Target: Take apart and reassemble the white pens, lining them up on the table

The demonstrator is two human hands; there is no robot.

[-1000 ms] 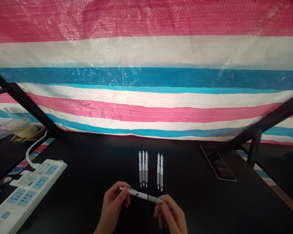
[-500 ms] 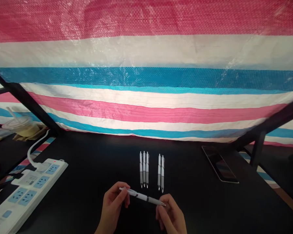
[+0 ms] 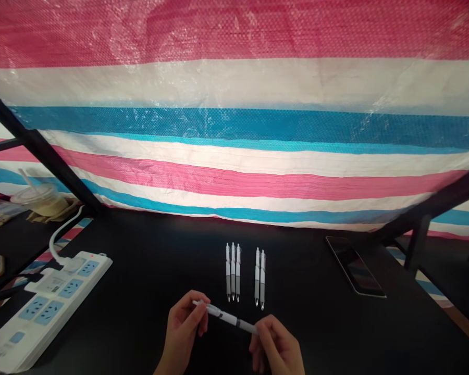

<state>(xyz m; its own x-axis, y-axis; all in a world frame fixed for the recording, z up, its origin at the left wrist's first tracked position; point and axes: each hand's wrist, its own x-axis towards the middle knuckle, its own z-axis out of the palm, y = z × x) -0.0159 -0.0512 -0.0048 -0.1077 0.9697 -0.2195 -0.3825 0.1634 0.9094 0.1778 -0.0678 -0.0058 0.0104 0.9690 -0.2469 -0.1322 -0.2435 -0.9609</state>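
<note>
1. One view only, from the head camera: both hands hold a single slim white plastic pen with a grey band (image 3: 227, 317) just above the black surface (image 3: 148, 291), close to the near edge.
2. The left hand (image 3: 183, 333) pinches the pen's clicker end between thumb and fingers, closed on it.
3. The right hand (image 3: 277, 349) grips the opposite, tip end with its fingertips, also closed on it; the pen slopes down from left to right between the two hands.
4. Judged from the layout, the pen in hand looks like the sixth of a set. Three matching white pens (image 3: 233, 272) lie side by side, touching, tips towards the person, just beyond the hands.
5. Two more white pens (image 3: 260, 276) lie as a separate pair just beside that group, with a narrow gap between the groups.
6. Five pens therefore appear finished and laid out; the held one appears to be in work, and whether it is being screwed together or taken apart cannot be told. No loose pen parts show on the surface.
7. Away from the work: a white power strip with blue sockets (image 3: 42, 307) at the left, a dark smartphone (image 3: 355, 265) lying flat at the right, and a striped red, white and blue woven tarpaulin (image 3: 234, 130) behind.
</note>
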